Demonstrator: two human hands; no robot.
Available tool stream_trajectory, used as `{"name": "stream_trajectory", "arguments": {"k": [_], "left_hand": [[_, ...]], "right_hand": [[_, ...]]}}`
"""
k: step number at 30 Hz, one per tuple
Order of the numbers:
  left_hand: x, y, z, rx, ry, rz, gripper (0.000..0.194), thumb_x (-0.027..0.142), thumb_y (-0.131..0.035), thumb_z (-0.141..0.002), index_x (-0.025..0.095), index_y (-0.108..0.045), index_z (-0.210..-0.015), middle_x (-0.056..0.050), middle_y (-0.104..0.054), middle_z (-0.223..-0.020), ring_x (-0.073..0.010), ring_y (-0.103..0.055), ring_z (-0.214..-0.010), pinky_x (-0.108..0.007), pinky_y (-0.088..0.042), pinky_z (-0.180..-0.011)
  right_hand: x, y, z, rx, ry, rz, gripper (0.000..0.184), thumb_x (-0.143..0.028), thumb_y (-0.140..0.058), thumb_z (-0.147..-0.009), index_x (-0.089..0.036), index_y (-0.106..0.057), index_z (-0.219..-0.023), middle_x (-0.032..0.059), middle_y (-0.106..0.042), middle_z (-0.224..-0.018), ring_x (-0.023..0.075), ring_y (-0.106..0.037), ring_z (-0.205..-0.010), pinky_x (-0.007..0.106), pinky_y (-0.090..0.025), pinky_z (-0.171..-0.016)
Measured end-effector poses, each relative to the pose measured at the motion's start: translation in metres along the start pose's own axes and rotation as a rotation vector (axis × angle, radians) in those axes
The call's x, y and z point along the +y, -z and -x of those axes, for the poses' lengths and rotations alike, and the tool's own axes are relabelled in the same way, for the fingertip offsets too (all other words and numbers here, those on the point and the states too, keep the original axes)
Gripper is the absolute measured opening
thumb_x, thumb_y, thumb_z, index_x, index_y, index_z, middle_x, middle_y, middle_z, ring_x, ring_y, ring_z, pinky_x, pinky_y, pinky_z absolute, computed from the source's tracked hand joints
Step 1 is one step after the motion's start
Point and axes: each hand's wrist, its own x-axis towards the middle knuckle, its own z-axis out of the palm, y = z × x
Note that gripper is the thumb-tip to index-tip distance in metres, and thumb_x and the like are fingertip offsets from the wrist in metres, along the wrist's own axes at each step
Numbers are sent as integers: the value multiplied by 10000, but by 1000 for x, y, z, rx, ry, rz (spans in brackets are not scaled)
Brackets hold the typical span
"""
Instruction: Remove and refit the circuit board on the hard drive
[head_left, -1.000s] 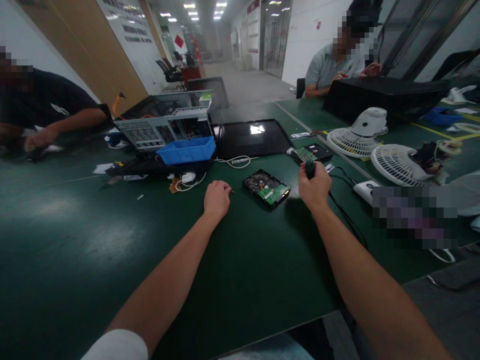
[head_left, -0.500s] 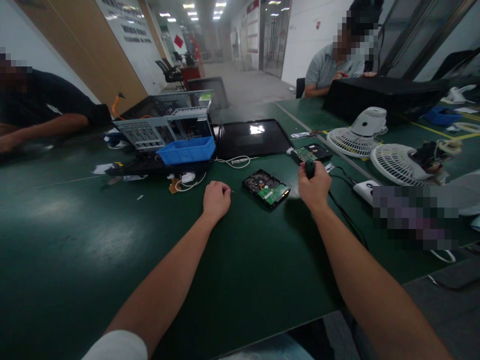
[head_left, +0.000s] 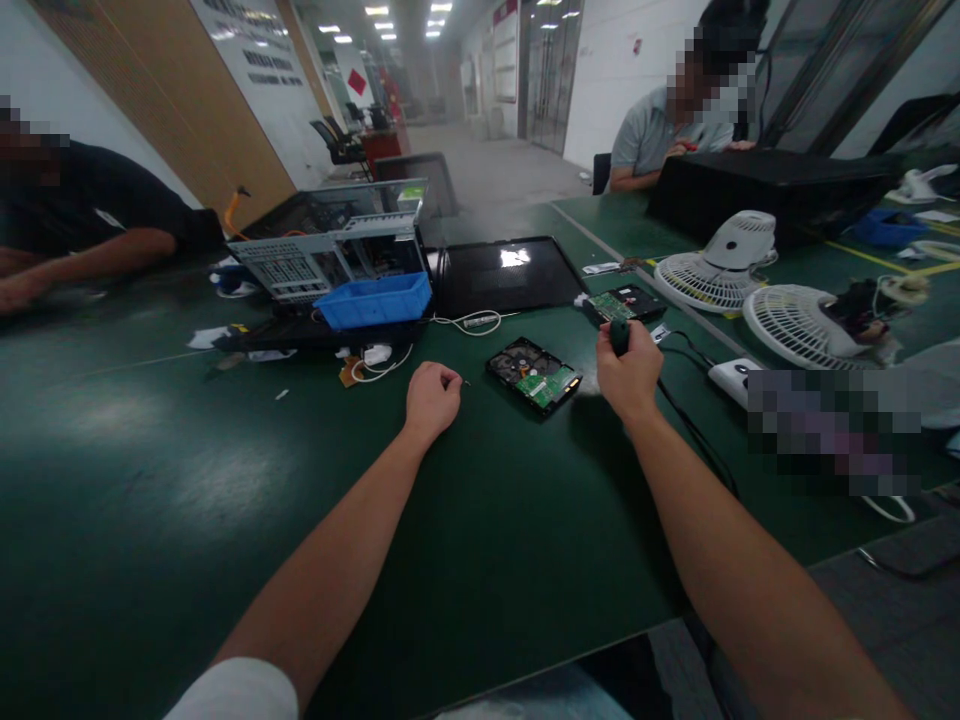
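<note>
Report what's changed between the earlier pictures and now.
One co-worker's hand, at picture left, has moved toward the left edge; another co-worker's hand, at upper right, has come down near the black box. The wearer's left hand, pinching a tiny piece, and right hand, gripping a dark handle, stayed put, as did the drive between them. Neither hand visibly took or released anything.

The flat, rectangular, black-edged metal hard drive is showing a greyish-brown face; its bright green circuit board is contrasting sharply. The short, rounded, dark green tool handle is nearly matching the broad, flat, green tabletop. The rectangular blue plastic bin is reading plain — the round white plastic fan grille is displaying radiating ribs.
</note>
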Motion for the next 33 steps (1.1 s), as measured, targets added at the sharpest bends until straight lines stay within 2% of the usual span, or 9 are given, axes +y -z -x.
{"name": "stream_trajectory", "arguments": {"k": [4,10,15,21,28,33], "left_hand": [[0,0,0,17,-22,17,76,208,-664,-879,218,-691,-809,-59,-670,-965,-234,-647,-955,-388,-522,-917],[-4,0,-1,78,12,57,113,256,-620,-942,206,-722,-940,-73,-677,-1022,-227,-652,-913,-389,-536,-886],[-6,-4,0,11,-103,6,181,286,-621,-962,241,-783,-1029,-81,-672,-1098,-252,-632,-1045,-415,-522,-957],[-6,-6,0,-21,-149,-52,153,285,-665,-937,267,-803,-1000,-84,-668,-1087,-272,-620,-1050,-443,-513,-969],[-3,-6,1,-12,-162,-70,137,256,-621,-959,239,-757,-962,-92,-678,-1063,-286,-618,-1036,-449,-505,-970],[-2,-5,0,52,-94,9,113,212,-557,-977,215,-670,-987,-88,-691,-1027,-270,-635,-1010,-433,-507,-950]], "right_hand": [[-1,0,0,-10,-12,1,189,-355,-580,-910,-212,-663,-1003,88,-713,-972,261,-635,-906,407,-490,-875],[-3,2,0,-21,-11,1,183,-342,-577,-904,-216,-662,-1006,91,-721,-983,267,-650,-931,404,-490,-878],[-5,3,1,-31,-15,12,191,-345,-566,-912,-210,-662,-1006,102,-723,-1002,274,-655,-953,407,-488,-890],[-5,2,0,-44,-22,23,199,-348,-564,-919,-211,-667,-1019,100,-722,-1001,273,-651,-947,407,-490,-894],[-3,1,1,-32,-10,22,204,-363,-563,-920,-212,-666,-1010,99,-723,-988,270,-652,-934,403,-498,-882],[-3,1,1,-18,-6,16,204,-368,-568,-912,-211,-670,-996,99,-725,-974,271,-653,-920,407,-497,-873]]}}
